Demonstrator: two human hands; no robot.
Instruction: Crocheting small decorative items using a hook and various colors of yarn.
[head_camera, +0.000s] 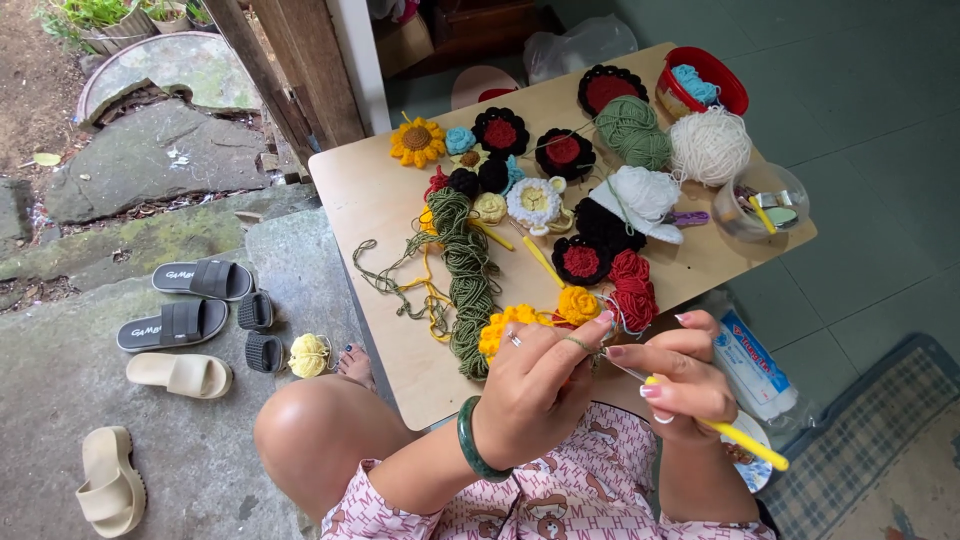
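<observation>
At the near edge of the surface (380, 200), the left hand (545, 375) pinches olive yarn (585, 345). The right hand (675, 375), at its 3 o'clock, grips a yellow-handled crochet hook (735, 440); its long axis runs 10-to-4 o'clock, tip toward the left fingers.

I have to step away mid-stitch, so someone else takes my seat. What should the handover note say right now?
Left hand: pinches the olive yarn strand by the yellow crochet flower.
Right hand: grips the yellow-handled crochet hook, tip at the left fingers.
On the wooden table: finished flowers such as the sunflower, green yarn ball, cream yarn ball.
Done: several flowers. Left: the piece in hand looks unfinished.
</observation>
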